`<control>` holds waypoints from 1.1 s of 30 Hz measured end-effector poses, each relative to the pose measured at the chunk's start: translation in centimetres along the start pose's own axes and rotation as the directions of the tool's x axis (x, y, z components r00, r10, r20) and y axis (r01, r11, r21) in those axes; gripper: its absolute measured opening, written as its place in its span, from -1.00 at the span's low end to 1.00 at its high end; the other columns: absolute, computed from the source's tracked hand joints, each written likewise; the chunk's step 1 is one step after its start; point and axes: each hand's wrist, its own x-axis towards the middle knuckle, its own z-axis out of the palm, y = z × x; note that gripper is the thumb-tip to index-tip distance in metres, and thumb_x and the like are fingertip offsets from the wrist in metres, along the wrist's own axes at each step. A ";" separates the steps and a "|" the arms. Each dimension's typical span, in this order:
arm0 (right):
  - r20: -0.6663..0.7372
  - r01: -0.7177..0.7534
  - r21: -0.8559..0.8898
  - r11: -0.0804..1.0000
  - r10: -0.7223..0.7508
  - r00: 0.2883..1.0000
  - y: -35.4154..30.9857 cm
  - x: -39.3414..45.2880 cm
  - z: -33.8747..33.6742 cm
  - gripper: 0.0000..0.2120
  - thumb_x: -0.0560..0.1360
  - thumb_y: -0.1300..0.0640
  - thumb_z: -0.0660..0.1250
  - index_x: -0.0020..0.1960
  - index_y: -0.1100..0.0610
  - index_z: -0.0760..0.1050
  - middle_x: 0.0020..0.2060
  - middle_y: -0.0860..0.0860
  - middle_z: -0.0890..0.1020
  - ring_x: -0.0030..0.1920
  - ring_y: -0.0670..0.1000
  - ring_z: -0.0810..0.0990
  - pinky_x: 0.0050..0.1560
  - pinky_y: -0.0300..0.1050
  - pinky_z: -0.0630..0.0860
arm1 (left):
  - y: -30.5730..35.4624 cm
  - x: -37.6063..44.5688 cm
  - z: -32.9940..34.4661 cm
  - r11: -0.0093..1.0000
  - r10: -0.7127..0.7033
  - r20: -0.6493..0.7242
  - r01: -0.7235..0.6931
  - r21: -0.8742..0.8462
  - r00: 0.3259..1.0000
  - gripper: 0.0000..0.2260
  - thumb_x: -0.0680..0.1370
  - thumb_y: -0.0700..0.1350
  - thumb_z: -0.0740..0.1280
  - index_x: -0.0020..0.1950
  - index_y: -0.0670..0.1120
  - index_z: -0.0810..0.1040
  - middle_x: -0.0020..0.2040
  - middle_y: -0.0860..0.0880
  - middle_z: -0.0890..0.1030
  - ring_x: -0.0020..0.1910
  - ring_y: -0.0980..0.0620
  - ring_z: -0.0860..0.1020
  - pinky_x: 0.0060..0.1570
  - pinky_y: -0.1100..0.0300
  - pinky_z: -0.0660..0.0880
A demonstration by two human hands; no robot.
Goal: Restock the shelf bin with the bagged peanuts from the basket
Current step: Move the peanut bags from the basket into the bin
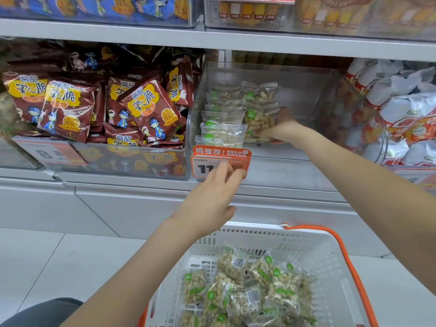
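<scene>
While bags go in: right hand (280, 132) inside the clear bin (295, 86) at frame centre, closed on a peanut bag (258, 119)
Left hand (212, 194): fingers loosely spread, touching the price tag (220, 161)
Basket (306, 244): lower right, many bags left
Risk: standing rows in the bin could topple if the new bag is pushed in carelessly
Risk: tag may get knocked loose

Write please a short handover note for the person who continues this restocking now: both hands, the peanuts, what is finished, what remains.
Right hand: inside the clear shelf bin, gripping a peanut bag at its second row.
Left hand: fingers on the orange price tag at the bin's front, holding no bag.
Done: one row of bags stands along the bin's left side.
Left: the bin's right part is bare; many bags remain in the white basket.
</scene>
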 end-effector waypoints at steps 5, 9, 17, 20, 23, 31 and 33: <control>-0.082 0.041 -0.007 0.999 -0.041 0.996 -0.7 -2.8 -1.4 -0.17 0.33 0.01 0.55 0.44 0.13 0.17 0.28 0.07 0.42 0.09 0.01 0.45 -0.07 -0.08 0.60 | -0.2 0.1 0.0 1.000 0.017 -0.009 -0.017 0.008 1.000 -0.47 0.47 -0.13 0.38 0.38 -0.05 0.25 0.18 -0.04 0.27 0.09 -0.02 0.39 -0.14 0.14 0.47; -0.247 0.253 -0.079 0.964 -0.264 0.932 -0.3 -8.2 -3.4 -0.25 0.32 -0.09 0.53 0.37 0.10 0.28 0.21 0.05 0.47 0.12 0.01 0.50 0.07 -0.10 0.51 | 0.0 -0.2 0.3 1.000 0.004 0.014 -0.004 0.000 1.000 -0.45 0.48 -0.09 0.38 0.40 -0.04 0.22 0.19 -0.04 0.27 0.14 -0.03 0.38 -0.10 0.12 0.50; -0.299 0.571 -0.293 0.767 -0.641 0.707 9.1 -21.0 0.1 -0.68 0.43 0.11 0.45 0.14 0.12 0.50 0.02 -0.05 0.52 0.06 -0.10 0.44 0.10 -0.21 0.38 | 0.7 -2.4 5.3 0.906 -0.161 0.357 0.281 -0.316 0.920 -0.44 0.44 -0.09 0.46 0.35 -0.05 0.26 0.27 -0.07 0.34 0.19 -0.07 0.43 0.15 -0.02 0.45; -0.150 0.408 -0.334 0.850 -0.475 0.867 15.0 -22.3 4.3 -0.74 0.48 0.10 0.41 0.14 0.12 0.51 0.02 0.00 0.57 0.07 -0.02 0.50 0.05 -0.16 0.40 | 0.3 -4.9 9.8 0.910 -0.211 0.515 0.360 -0.207 0.831 -0.45 0.44 -0.12 0.45 0.36 -0.08 0.29 0.29 -0.10 0.37 0.19 -0.08 0.44 0.16 0.03 0.44; 0.213 0.202 -0.515 0.833 -0.103 0.971 20.8 -22.8 8.3 -0.58 0.50 -0.04 0.35 0.31 0.02 0.36 0.21 0.02 0.51 0.23 0.06 0.47 0.13 -0.04 0.45 | -0.4 -8.8 15.5 0.870 -0.297 0.661 0.480 -0.110 0.689 -0.51 0.45 -0.14 0.43 0.31 -0.11 0.33 0.31 -0.14 0.39 0.18 -0.09 0.44 0.09 0.11 0.43; 0.454 0.076 -0.668 0.740 0.324 0.830 27.9 -25.6 13.9 -0.56 0.49 -0.10 0.33 0.27 0.09 0.35 0.08 0.03 0.57 0.04 0.03 0.53 0.13 -0.01 0.50 | 1.1 -14.9 25.6 0.733 -0.401 0.864 0.672 0.103 0.305 -0.49 0.42 -0.02 0.47 0.26 -0.23 0.45 0.25 -0.14 0.52 0.20 -0.09 0.52 0.19 0.09 0.47; 0.509 0.071 -0.650 0.757 0.363 0.780 28.0 -26.1 14.7 -0.55 0.49 -0.08 0.34 0.25 0.11 0.31 -0.05 -0.03 0.56 -0.06 -0.01 0.53 -0.05 -0.13 0.50 | 2.1 -15.5 26.8 0.702 -0.373 0.898 0.704 0.110 0.231 -0.45 0.41 0.02 0.47 0.30 -0.19 0.42 0.28 -0.12 0.50 0.22 -0.10 0.50 0.23 0.07 0.46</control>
